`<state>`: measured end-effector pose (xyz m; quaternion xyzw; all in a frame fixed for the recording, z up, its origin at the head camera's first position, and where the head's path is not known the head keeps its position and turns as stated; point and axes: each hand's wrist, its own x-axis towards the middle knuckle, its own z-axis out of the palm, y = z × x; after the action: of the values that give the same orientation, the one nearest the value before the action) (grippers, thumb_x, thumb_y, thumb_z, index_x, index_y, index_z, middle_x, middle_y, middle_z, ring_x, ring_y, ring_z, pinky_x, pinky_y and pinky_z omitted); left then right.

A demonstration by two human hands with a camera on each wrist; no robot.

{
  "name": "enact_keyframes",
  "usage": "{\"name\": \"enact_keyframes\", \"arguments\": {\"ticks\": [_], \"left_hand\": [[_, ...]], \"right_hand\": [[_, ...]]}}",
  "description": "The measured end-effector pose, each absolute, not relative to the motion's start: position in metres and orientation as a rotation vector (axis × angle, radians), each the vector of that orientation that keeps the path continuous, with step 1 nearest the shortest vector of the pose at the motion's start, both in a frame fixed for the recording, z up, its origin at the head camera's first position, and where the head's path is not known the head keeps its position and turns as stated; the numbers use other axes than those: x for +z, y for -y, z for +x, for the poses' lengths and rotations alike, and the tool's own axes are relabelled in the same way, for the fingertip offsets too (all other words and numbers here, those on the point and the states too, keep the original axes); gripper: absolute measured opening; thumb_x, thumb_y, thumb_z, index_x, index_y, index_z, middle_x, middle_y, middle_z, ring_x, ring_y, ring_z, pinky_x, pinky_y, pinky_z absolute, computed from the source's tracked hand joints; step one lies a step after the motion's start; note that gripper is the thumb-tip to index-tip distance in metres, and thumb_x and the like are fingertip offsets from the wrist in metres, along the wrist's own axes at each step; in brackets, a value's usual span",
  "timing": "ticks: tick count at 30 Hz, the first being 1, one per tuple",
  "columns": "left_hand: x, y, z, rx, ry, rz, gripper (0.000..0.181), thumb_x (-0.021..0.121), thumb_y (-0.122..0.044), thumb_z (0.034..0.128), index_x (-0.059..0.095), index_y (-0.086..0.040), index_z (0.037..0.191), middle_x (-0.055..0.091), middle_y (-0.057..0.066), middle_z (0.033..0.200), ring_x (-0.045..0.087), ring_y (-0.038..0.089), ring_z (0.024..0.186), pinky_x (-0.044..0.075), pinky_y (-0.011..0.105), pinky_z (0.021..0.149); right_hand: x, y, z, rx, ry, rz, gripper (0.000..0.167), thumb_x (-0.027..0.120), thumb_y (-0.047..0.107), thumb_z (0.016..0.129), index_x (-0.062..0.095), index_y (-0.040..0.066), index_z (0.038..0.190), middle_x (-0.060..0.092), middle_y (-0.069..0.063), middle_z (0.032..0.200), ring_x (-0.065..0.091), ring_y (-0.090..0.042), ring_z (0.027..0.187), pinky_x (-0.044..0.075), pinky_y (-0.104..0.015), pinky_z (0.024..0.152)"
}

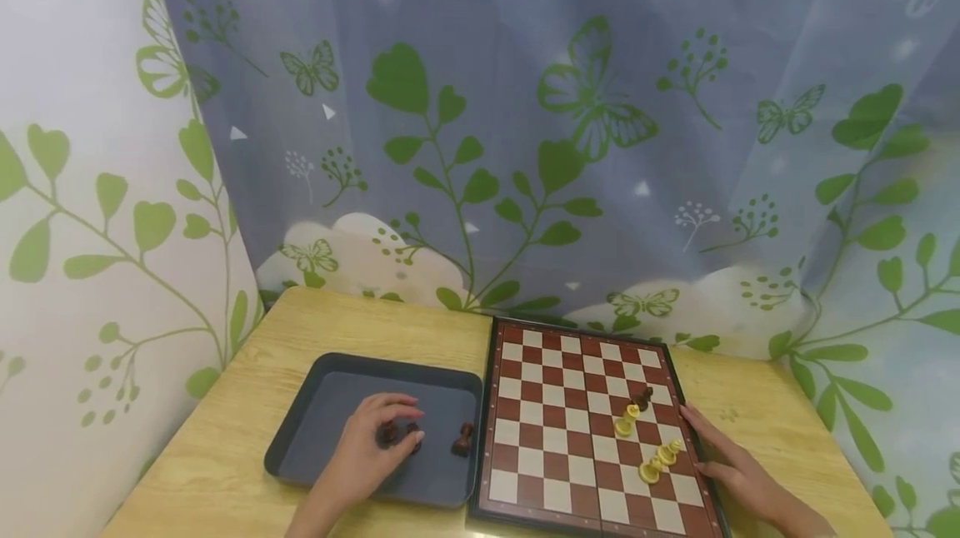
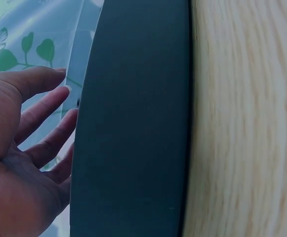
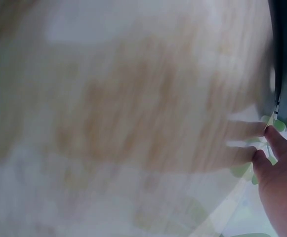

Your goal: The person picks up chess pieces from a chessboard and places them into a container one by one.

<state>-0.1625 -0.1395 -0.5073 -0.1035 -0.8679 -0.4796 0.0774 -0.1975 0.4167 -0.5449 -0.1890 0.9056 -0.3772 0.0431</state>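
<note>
My left hand [image 1: 363,446] hovers over the dark grey tray [image 1: 300,413], its fingers loosely curved. In the left wrist view, nothing shows between the thumb and fingers. Dark red chess pieces lie in the tray: one piece [image 1: 462,440] by its right wall, others partly hidden by that hand. My right hand [image 1: 738,471] touches the right edge of the chessboard [image 1: 551,442], its fingers extended along the rim. On the board's right half are a dark chess piece [image 1: 643,398] and gold chess pieces, one piece [image 1: 626,421] beside the dark one and others nearer the right hand.
Tray and board lie side by side on a light wooden table [image 1: 195,480]. A printed curtain [image 1: 480,105] with green leaves and butterflies hangs behind the table. Another leafy panel [image 1: 112,213] borders it on the left.
</note>
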Motion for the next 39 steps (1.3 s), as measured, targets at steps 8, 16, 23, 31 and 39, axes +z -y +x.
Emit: {"name": "enact_keyframes", "arguments": {"ticks": [8, 16, 23, 31, 39], "left_hand": [[-0.500, 0.136, -0.167, -1.466, 2.606, -0.388, 0.021, 0.082, -0.009, 0.0856, 0.079, -0.019, 0.103, 0.068, 0.005, 0.125, 0.055, 0.029, 0.122, 0.054, 0.040, 0.083], [-0.483, 0.117, -0.177, -1.407, 2.564, -0.621, 0.023, 0.080, -0.010, 0.0875, 0.076, -0.023, 0.106, 0.067, -0.002, 0.124, 0.053, 0.029, 0.125, 0.044, 0.059, 0.101], [-0.462, 0.085, -0.185, -1.431, 2.530, -0.789, 0.017, 0.078, -0.013, 0.0901, 0.076, -0.020, 0.105, 0.066, 0.000, 0.127, 0.052, 0.028, 0.127, 0.044, 0.059, 0.103], [-0.444, 0.048, -0.193, -1.507, 2.526, -0.923, 0.015, 0.073, -0.018, 0.0961, 0.076, -0.018, 0.111, 0.063, 0.004, 0.132, 0.049, 0.027, 0.132, 0.042, 0.058, 0.108], [-0.444, 0.007, -0.211, -1.531, 2.551, -1.004, 0.014, 0.071, -0.019, 0.0969, 0.077, -0.017, 0.109, 0.066, 0.000, 0.128, 0.053, 0.020, 0.127, 0.043, 0.049, 0.109]], "right_hand": [[-0.545, -0.417, -0.199, -1.174, -2.767, -0.603, 0.073, 0.060, 0.004, 0.096, 0.026, 0.007, 0.161, 0.013, 0.033, 0.155, 0.011, 0.033, 0.129, 0.035, -0.008, 0.094], [-0.546, -0.414, -0.199, -1.196, -2.781, -0.602, 0.073, 0.060, 0.005, 0.096, 0.028, 0.008, 0.161, 0.015, 0.028, 0.157, 0.011, 0.032, 0.129, 0.026, -0.001, 0.094], [-0.544, -0.416, -0.198, -1.145, -2.817, -0.598, 0.073, 0.062, 0.007, 0.096, 0.029, 0.011, 0.161, 0.015, 0.028, 0.158, 0.010, 0.032, 0.128, 0.025, -0.001, 0.094], [-0.542, -0.417, -0.198, -1.151, -2.827, -0.586, 0.074, 0.063, 0.006, 0.095, 0.030, 0.011, 0.161, 0.018, 0.020, 0.160, 0.011, 0.031, 0.128, 0.021, 0.002, 0.094], [-0.540, -0.415, -0.197, -1.140, -2.792, -0.516, 0.076, 0.064, 0.010, 0.095, 0.028, 0.013, 0.162, 0.024, -0.032, 0.162, 0.009, 0.031, 0.124, 0.025, -0.002, 0.095]]}}
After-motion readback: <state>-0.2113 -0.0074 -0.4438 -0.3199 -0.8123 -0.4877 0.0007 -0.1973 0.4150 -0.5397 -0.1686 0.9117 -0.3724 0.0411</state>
